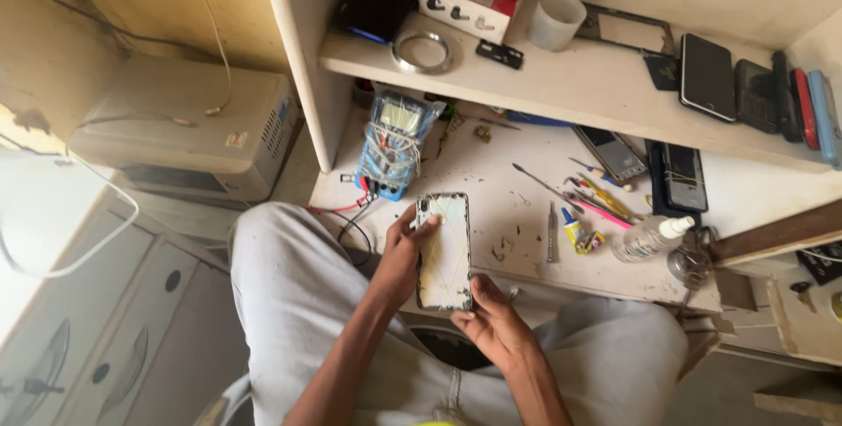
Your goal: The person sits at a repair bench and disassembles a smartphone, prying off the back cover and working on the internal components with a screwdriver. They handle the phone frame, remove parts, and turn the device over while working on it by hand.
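Held over the lap at the near edge of a cluttered workbench [526,215]: a slim phone [444,250], pale back up, criss-crossed with thin bands. Left hand [405,255] clasped on the upper left edge, thumb over the top corner; right hand [495,321] gripping the bottom end, fingers curled beneath. Probably light and stiff, yet likely fragile and a little slick — best taken by the side rims, not the flat faces. Long axis running near to far, camera end pointing away toward the blue multimeter [392,145]. Off to the right — tweezers [548,187], a clear bottle [649,237].
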